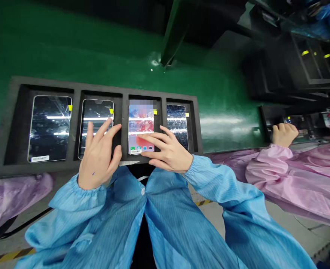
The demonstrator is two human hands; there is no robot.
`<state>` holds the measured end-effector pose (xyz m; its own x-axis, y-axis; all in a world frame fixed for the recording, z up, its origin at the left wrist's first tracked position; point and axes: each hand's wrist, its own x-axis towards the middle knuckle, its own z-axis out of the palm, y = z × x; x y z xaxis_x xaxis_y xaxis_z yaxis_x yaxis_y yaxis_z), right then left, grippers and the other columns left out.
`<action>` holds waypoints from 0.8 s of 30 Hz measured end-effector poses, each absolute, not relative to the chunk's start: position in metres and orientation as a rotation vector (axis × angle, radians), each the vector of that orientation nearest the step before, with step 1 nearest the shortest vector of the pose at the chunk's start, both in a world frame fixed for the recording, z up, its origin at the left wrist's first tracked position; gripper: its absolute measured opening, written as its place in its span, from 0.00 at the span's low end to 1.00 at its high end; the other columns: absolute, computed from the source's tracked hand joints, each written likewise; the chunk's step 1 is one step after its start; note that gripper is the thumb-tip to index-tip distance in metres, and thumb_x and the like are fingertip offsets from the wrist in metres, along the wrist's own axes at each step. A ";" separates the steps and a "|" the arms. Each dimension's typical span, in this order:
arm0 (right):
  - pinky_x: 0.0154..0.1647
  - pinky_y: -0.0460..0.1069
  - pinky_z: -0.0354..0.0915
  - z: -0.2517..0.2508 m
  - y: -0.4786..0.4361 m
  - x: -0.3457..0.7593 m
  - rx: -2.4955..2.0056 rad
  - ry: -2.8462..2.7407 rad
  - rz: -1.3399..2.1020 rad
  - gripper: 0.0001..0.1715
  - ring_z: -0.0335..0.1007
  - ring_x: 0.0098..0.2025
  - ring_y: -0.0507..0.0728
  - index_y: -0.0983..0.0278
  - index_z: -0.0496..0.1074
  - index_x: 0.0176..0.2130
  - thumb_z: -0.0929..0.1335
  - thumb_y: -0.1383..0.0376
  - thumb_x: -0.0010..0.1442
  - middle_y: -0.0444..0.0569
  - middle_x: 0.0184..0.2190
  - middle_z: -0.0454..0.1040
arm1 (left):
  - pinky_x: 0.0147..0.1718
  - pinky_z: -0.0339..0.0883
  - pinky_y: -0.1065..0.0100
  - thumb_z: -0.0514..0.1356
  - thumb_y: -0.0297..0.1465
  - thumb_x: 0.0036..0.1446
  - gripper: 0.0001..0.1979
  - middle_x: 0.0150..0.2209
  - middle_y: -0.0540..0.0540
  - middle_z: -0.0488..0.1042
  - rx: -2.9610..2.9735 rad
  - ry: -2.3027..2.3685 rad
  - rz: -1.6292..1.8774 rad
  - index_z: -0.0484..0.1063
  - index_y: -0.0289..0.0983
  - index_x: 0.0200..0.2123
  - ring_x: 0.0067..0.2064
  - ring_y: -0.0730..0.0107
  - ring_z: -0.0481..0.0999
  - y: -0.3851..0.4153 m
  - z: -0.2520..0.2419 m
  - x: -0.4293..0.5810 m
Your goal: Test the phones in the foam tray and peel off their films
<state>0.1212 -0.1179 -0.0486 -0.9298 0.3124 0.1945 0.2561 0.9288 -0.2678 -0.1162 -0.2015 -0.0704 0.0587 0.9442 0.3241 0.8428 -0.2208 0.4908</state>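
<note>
Looking along the black foam tray (103,90) on the green counter (226,74) from left to right, what's there?

Four compartments with a phone in each. The first phone (49,129) is dark, with a white label (40,158) by its bottom edge and a yellow tab (70,107) at its top right corner.

And the next one?

The second phone (96,119) is dark and has a yellow tab too. The person's left hand (97,157) lies over its lower right part, with the fingers (104,130) spread and the thumb near the divider.

Is that hand clamped on it?

No, it's open and palm down, though I can't tell how hard it presses.

What about the third?

The third phone (141,119) has a lit screen, blurred at the top, with app icons along the bottom. The right hand (167,149) is open too, its fingers (150,140) lying across the phone's lower half and its thumb by the tray's near edge. The two hands are apart.

And further right?

The fourth phone (177,127) is dark and untouched, just beside the right hand. Past the tray's right end, a co-worker's hand (284,134) shows above a pink sleeve (268,164).
</note>
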 end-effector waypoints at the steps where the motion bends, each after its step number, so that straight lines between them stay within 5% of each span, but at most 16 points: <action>1: 0.69 0.66 0.46 -0.051 -0.117 0.121 -0.418 -2.848 0.318 0.20 0.58 0.64 0.59 0.56 0.75 0.50 0.60 0.53 0.69 0.51 0.66 0.62 | 0.72 0.38 0.46 0.50 0.28 0.63 0.27 0.60 0.40 0.69 2.153 1.851 0.896 0.55 0.36 0.65 0.69 0.61 0.56 -0.202 -0.071 -0.116; 11: 0.69 0.66 0.46 -0.050 -0.116 0.121 -0.556 -2.818 0.224 0.26 0.59 0.64 0.61 0.62 0.69 0.56 0.56 0.53 0.70 0.56 0.65 0.63 | 0.72 0.38 0.45 0.52 0.26 0.61 0.27 0.59 0.39 0.69 2.155 1.877 0.903 0.57 0.33 0.64 0.69 0.58 0.57 -0.201 -0.069 -0.115; 18: 0.68 0.64 0.50 -0.048 -0.116 0.126 -0.533 -2.701 0.299 0.22 0.62 0.61 0.58 0.60 0.75 0.46 0.56 0.55 0.70 0.52 0.61 0.69 | 0.71 0.39 0.43 0.52 0.26 0.60 0.28 0.59 0.38 0.69 2.130 1.893 0.898 0.56 0.32 0.64 0.69 0.57 0.57 -0.202 -0.066 -0.114; 24: 0.69 0.66 0.47 -0.043 -0.108 0.122 -0.673 -2.726 0.306 0.21 0.62 0.61 0.62 0.62 0.74 0.50 0.60 0.55 0.68 0.55 0.63 0.65 | 0.72 0.38 0.44 0.52 0.27 0.61 0.27 0.59 0.39 0.69 2.048 1.929 0.894 0.58 0.33 0.64 0.69 0.57 0.56 -0.201 -0.065 -0.113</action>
<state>0.1218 -0.1078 -0.0432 -0.8393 0.4822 0.2509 0.4146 0.8664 -0.2783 -0.1129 -0.2013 -0.0650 -0.0280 0.9557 0.2931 0.8416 -0.1357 0.5229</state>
